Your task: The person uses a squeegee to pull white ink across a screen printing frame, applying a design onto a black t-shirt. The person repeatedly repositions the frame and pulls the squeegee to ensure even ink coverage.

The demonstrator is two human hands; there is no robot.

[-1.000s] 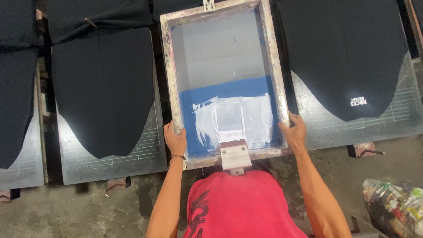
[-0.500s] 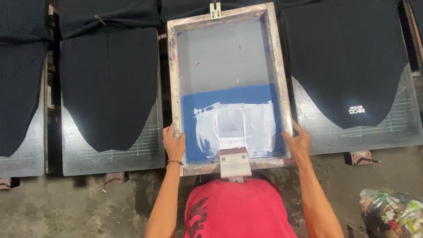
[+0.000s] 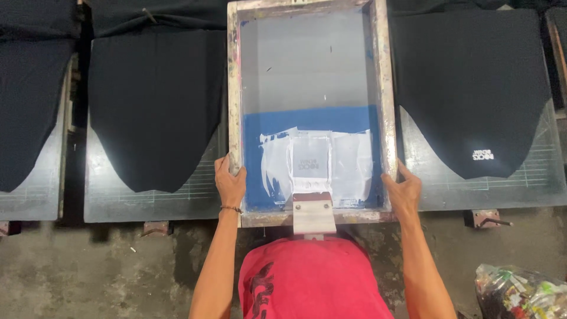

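A wooden-framed printing screen (image 3: 234, 88) lies between two black garments, its mesh grey at the far end, blue and smeared with white ink at the near end. My left hand (image 3: 229, 183) grips the frame's left rail near the front corner. My right hand (image 3: 403, 190) grips the right rail opposite. A small squeegee (image 3: 313, 214) with a pale handle rests upright on the front rail between my hands. A black garment (image 3: 155, 106) lies on a grey board to the left. Another black garment (image 3: 472, 88) on the right carries a small white print.
Grey gridded boards (image 3: 147, 204) line the bench in a row, a further black garment (image 3: 26, 100) at far left. Concrete floor (image 3: 88, 272) runs below the boards. A clear bag of mixed rubbish (image 3: 520, 292) sits at the bottom right. My red shirt fills the bottom centre.
The screen and my hands sit lower and further right in view than a second ago. My grip on both rails is unchanged.
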